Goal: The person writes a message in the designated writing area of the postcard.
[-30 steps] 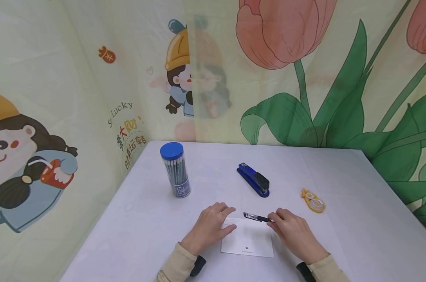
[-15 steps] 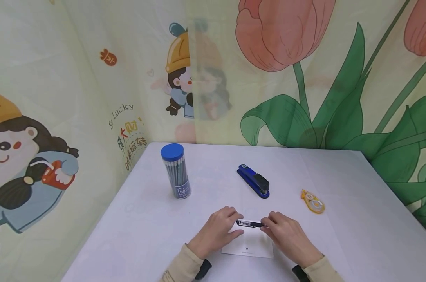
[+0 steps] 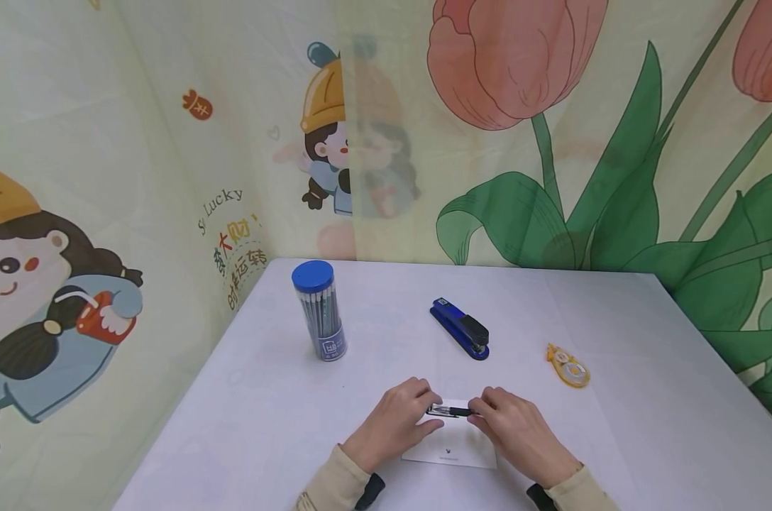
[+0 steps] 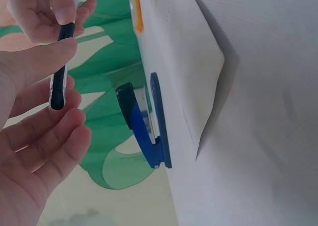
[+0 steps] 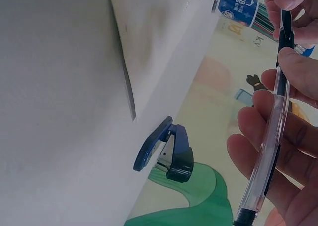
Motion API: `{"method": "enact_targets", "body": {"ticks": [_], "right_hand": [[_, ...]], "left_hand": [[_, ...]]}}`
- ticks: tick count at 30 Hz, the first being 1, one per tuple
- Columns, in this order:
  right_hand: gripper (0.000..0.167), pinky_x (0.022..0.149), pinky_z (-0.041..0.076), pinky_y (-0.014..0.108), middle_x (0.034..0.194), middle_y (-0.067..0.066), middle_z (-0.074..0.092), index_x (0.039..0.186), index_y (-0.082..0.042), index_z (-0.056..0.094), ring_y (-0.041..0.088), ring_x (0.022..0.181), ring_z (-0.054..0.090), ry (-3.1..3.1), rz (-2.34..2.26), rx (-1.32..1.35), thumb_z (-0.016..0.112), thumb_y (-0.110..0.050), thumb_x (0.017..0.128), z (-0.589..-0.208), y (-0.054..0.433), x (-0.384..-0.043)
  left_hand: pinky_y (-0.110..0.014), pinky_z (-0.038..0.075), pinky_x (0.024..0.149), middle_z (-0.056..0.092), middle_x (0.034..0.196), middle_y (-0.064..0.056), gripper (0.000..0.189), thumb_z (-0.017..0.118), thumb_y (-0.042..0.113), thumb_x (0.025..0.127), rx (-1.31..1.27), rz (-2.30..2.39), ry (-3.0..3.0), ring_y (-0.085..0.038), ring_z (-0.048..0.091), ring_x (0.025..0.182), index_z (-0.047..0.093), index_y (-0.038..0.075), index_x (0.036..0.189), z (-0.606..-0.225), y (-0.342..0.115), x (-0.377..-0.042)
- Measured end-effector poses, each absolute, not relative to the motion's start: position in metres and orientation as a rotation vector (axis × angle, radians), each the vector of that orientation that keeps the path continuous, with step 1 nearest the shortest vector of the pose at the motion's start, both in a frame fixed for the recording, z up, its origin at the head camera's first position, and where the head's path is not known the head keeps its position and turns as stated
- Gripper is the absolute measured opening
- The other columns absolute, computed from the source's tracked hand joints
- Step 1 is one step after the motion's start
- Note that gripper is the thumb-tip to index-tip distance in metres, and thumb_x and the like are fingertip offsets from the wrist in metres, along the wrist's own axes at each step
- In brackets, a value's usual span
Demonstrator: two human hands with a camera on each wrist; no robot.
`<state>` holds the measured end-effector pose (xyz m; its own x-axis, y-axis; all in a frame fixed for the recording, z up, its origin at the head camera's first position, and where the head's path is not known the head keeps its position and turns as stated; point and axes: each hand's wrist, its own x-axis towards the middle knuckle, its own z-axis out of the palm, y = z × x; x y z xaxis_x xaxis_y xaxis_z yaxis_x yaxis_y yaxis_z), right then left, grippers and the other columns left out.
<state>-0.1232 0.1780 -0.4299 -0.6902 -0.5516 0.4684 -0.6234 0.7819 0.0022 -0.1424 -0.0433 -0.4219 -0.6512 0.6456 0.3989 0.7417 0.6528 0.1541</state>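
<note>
Over a white sheet of paper [image 3: 450, 447], both hands meet at a clear-barrelled black pen [image 3: 458, 411]. My left hand [image 3: 395, 420] pinches the capped end between thumb and fingers; in the left wrist view the dark cap [image 4: 59, 89] shows past the thumb. My right hand [image 3: 520, 434] pinches the pen close by, its thumb on the dark grip part, and the clear barrel [image 5: 267, 156] runs back across its curled fingers. The pen lies roughly level, above the sheet. A small dark print marks the sheet's near part; the hands hide part of its far edge.
Beyond the hands lies a blue and black stapler [image 3: 460, 328]. A yellow correction tape [image 3: 568, 365] is at the right. A clear tub of pencils [image 3: 321, 312] with a blue lid stands at the left. Printed curtains [image 3: 386, 142] hang behind the table.
The right hand has brought the pen left and nearer the body. The left hand has moved right and now pinches the pen's capped end, which it was apart from at first.
</note>
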Motion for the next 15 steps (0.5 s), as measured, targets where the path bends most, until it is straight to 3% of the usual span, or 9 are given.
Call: {"method": "enact_targets", "body": {"ticks": [15], "right_hand": [[0.023, 0.054, 0.045, 0.012, 0.075, -0.008, 0.054, 0.088, -0.017, 0.068, 0.001, 0.063, 0.042, -2.57, 0.204, 0.875, 0.084, -0.018, 0.071, -0.4309, 0.1746, -0.1207]], "left_hand": [[-0.003, 0.044, 0.069, 0.063, 0.086, 0.005, 0.016, 0.078, 0.023, 0.08, -1.132, -0.487, -2.549, -0.001, 0.055, 0.077, 0.074, 0.012, 0.092, -0.4264, -0.0419, -0.1429]]}}
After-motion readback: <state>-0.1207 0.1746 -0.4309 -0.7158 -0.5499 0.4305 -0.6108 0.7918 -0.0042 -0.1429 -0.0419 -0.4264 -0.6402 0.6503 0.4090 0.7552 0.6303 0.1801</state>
